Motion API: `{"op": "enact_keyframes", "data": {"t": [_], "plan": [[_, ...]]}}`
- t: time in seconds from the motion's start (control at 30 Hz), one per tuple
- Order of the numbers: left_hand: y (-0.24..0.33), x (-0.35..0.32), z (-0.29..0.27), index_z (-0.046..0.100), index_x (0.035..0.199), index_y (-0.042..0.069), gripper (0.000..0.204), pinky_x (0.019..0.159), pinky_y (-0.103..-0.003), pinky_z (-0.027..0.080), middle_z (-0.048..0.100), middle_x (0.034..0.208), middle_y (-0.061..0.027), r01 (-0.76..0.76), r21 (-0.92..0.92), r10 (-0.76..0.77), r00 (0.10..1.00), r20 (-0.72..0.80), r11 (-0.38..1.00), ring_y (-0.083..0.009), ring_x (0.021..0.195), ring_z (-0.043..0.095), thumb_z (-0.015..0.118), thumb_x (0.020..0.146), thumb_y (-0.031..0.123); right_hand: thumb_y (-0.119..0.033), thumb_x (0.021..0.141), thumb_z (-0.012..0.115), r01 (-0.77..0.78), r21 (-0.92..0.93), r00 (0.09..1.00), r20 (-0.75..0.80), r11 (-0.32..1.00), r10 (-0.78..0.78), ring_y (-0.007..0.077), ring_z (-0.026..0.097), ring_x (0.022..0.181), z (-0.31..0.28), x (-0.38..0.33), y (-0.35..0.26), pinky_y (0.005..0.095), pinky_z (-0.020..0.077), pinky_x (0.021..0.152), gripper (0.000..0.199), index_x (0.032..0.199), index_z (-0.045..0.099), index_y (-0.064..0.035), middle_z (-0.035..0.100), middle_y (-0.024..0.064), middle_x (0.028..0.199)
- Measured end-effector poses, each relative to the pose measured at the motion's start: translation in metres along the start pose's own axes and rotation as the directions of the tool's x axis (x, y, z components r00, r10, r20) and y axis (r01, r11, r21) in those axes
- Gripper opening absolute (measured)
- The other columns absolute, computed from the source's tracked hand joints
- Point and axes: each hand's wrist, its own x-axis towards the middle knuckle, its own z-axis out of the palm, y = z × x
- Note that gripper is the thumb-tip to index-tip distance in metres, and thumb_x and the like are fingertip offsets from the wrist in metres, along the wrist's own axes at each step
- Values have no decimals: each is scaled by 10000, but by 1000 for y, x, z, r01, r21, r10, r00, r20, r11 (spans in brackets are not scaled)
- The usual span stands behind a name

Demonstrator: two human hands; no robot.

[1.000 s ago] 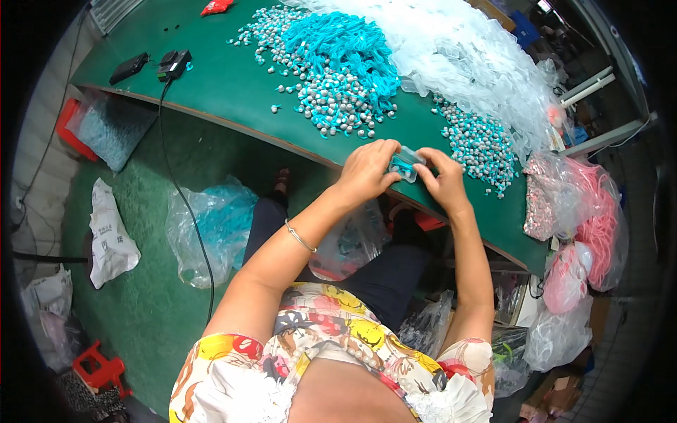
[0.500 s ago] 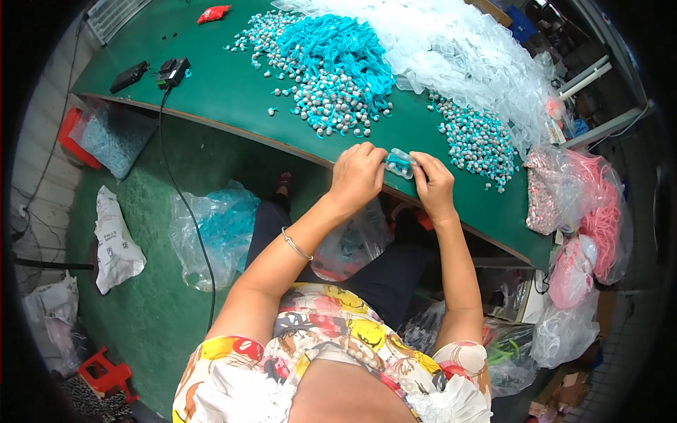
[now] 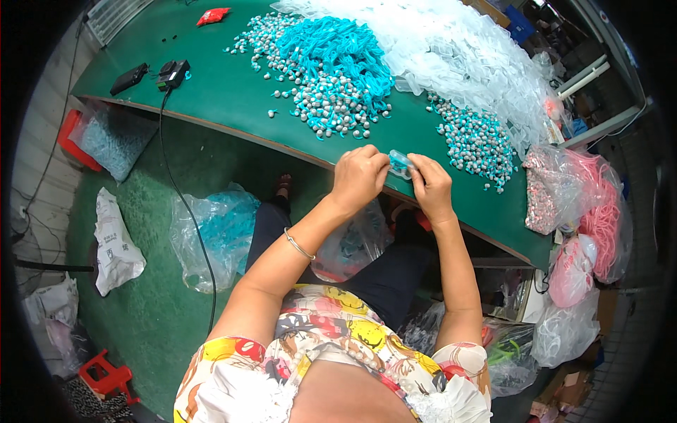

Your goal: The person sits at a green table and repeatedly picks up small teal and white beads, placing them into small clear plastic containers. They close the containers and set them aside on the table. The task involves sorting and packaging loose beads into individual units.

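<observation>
Through the head camera I am watching the green table (image 3: 226, 88) from afar, and going left to right I am first seeing a black adapter (image 3: 172, 74) sitting near the table's left end, its cable (image 3: 185, 197) hanging over the front edge. Farther right on the table, turquoise cords (image 3: 335, 46) are lying heaped, with silvery-grey beaded pieces (image 3: 331, 106) spreading toward the front edge.

The left forearm is slanting up and rightward to the table's front edge, the elbow bending outward, a bangle (image 3: 299, 244) circling it. The left hand (image 3: 360, 173) is arching over that edge, back uppermost, fingers curling inward and their tips gathering at the clear case (image 3: 400, 163); I am not managing to tell whether they are clamping the case or something at its end.

The case is hanging between the two hands, just above the table by its front edge, lying aslant and showing turquoise inside. The right hand (image 3: 432, 185) is pinching its right end between thumb and fingers, the wrist crossing the table's edge and the forearm standing nearly upright below.

Beyond, clear packages (image 3: 465, 56) are covering the table's far right, and a smaller beaded pile (image 3: 478, 137) is resting toward its right end.
</observation>
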Motion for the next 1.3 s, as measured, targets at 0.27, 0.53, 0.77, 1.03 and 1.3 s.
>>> {"op": "enact_keyframes", "data": {"t": [0.27,0.53,0.77,1.03,1.3], "plan": [[-1,-9,-10,692,981,79,228,637,-373,443,579,825,-42,-268,257,249,963,104,929,-224,743,585,630,763,95,-19,823,687,55,-23,998,23,998,-54,335,681,962,-2,-1,-2,417,545,838,246,1067,667,-12,703,162,1047],[5,-26,-28,625,1245,72,466,709,-381,448,595,1077,-69,-290,360,204,945,256,887,-245,895,568,653,781,103,-56,799,728,78,-42,996,42,996,-76,355,671,982,-2,-8,-4,419,541,860,301,1087,658,-4,691,182,1086],[2,-3,-38,579,1261,66,488,845,-403,470,585,1209,-110,-150,54,135,966,219,987,-283,1055,578,723,807,173,-64,781,743,78,-63,995,74,995,-74,360,651,1005,-4,-10,-10,420,534,876,335,1097,653,-1,667,180,1135],[-8,-6,-20,632,1166,67,434,790,-386,479,635,1143,-73,-312,20,301,930,211,950,-260,967,609,765,775,197,-68,739,776,87,-47,995,58,995,-84,387,630,998,-3,-24,-29,445,526,878,424,1128,623,7,636,184,1110],[-11,-10,-27,665,1035,42,268,691,-394,493,631,906,-98,-317,-207,352,923,158,925,-280,791,617,747,812,166,-84,814,725,43,124,999,28,991,-47,351,635,858,0,-28,-34,407,525,747,279,1067,642,-2,652,154,975]]}}
